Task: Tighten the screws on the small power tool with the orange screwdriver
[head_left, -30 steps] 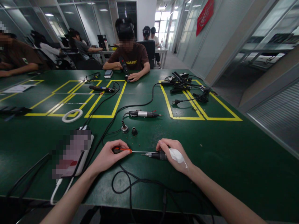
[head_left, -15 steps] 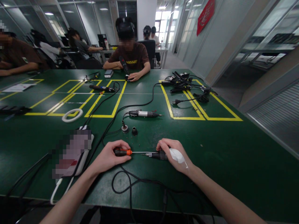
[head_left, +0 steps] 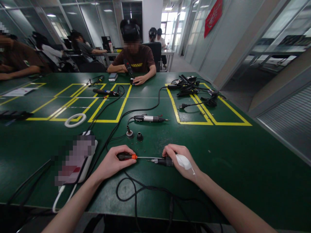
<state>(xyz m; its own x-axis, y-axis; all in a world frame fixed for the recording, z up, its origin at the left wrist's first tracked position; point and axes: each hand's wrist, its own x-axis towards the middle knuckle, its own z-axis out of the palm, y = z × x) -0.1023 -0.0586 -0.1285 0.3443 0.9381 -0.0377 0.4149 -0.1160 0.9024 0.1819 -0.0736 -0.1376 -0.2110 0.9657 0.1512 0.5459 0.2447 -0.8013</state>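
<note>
On the green counter (head_left: 218, 155), the right hand (head_left: 181, 160) wraps its fingers around a black electric tool (head_left: 165, 161). The left hand (head_left: 113, 162) pinches the orange-black screwdriver (head_left: 127, 157) handle, its shaft tip meeting the tool's nose between both hands.

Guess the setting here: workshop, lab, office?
Probably an assembly or training workshop inside an office building: a green bench marked with yellow tape boxes, corded electric screwdrivers, and glass-walled rooms behind.
</note>
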